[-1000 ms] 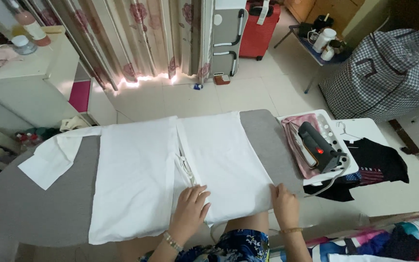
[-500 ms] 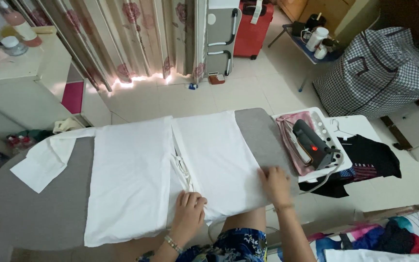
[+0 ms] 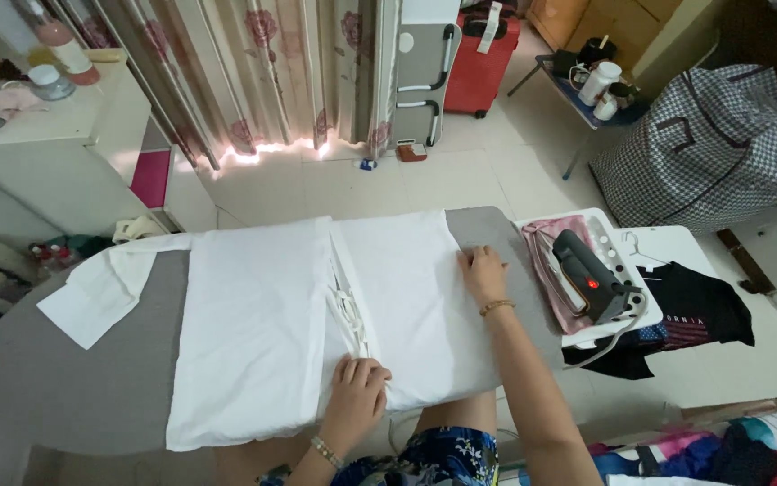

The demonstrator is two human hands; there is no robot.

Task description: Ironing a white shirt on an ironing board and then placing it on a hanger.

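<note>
Spread across the grey ironing board (image 3: pixel 73 396), a white shirt (image 3: pixel 262 324) lies flat with its front placket running down the middle and one sleeve trailing off toward the board's left end. The left hand (image 3: pixel 357 396) rests near the board's near edge, fingers curled down onto the hem beside the placket, pressing rather than clasping the cloth. The right hand (image 3: pixel 483 270) lies open and flat on the shirt's right edge, palm down, a thin bracelet (image 3: pixel 496 307) at the wrist.

Just beyond that hand, on the board's white end rest (image 3: pixel 627 319), sits a dark steam iron (image 3: pixel 587 279) with a small red light, lying on a pink cloth (image 3: pixel 546 238); its cord hangs off the near side. A black T-shirt (image 3: pixel 699 310) lies on the white surface to the right of the iron. Farther back stand floral curtains (image 3: pixel 271 63), a red suitcase (image 3: pixel 483 63), a folded grey step stool (image 3: pixel 424 72) and a large checked bag (image 3: pixel 713 144). A pale cabinet (image 3: pixel 55 153) with jars on top stands at the left.
</note>
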